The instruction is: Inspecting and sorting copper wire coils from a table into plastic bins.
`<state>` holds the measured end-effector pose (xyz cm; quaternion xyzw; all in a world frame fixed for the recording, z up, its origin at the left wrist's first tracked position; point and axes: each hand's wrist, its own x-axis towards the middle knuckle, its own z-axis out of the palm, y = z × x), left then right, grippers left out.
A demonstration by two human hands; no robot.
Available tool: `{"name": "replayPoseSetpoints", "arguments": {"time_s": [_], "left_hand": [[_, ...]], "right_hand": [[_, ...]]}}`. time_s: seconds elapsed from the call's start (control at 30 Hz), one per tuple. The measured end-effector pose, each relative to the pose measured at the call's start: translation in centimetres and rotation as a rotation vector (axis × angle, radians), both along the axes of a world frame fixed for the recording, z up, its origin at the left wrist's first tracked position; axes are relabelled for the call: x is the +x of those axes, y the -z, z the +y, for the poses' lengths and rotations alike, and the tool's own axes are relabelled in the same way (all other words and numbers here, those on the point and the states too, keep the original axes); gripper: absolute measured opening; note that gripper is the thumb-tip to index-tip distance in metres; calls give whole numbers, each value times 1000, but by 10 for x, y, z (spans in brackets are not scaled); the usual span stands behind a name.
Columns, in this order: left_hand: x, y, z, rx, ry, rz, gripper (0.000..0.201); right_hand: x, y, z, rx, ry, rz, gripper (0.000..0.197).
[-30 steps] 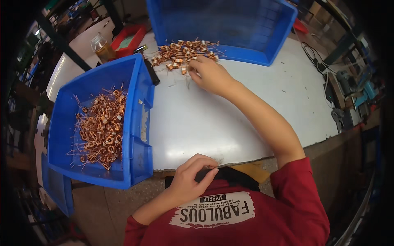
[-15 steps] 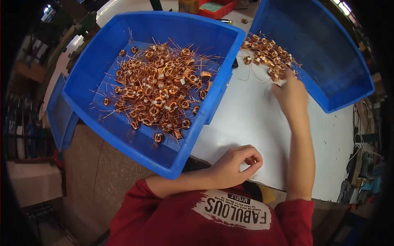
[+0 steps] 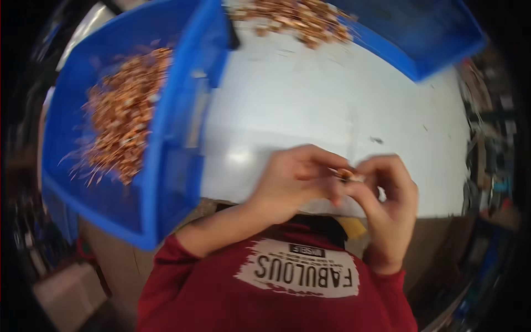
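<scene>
Close in front of my body, a small ring-shaped copper coil [image 3: 345,174] sits between my two hands, somewhat blurred. My left hand [image 3: 293,180] pinches it from the left with thumb and fingers. From the other side, the thumb and forefinger of my right hand [image 3: 390,193] close on the same coil. Its wire ends are too smeared to follow. Beyond my hands, a loose heap of copper coils [image 3: 298,19] lies on the white tabletop [image 3: 276,99].
On the left, a blue plastic bin [image 3: 188,110] holds a big pile of wire-wound coils [image 3: 130,105] with leads sticking out. A second blue bin [image 3: 415,61] stands tilted at the far right, beside the heap. Small wire scraps [image 3: 376,140] dot the table.
My right hand has come back from the coil heap to meet my left hand, and a coil is now between them. The view has shifted, moving bins and heap within it.
</scene>
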<state>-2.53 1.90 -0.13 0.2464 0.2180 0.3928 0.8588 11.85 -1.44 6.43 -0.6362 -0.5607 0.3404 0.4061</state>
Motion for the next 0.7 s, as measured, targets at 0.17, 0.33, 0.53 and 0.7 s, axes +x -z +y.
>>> {"name": "replayPoseSetpoints", "arguments": {"time_s": [0.17, 0.33, 0.53, 0.7], "left_hand": [[23, 28, 2, 38, -48, -32, 29], [30, 38, -6, -137, 20, -217, 30], [38, 38, -10, -222, 96, -312, 30], [31, 44, -5, -140, 178, -221, 27]], "right_hand": [[56, 29, 5, -62, -162, 206, 25], [79, 59, 7, 26, -312, 321, 39], [72, 86, 3, 226, -406, 414, 60], [63, 91, 5, 353, -462, 462, 60]]}}
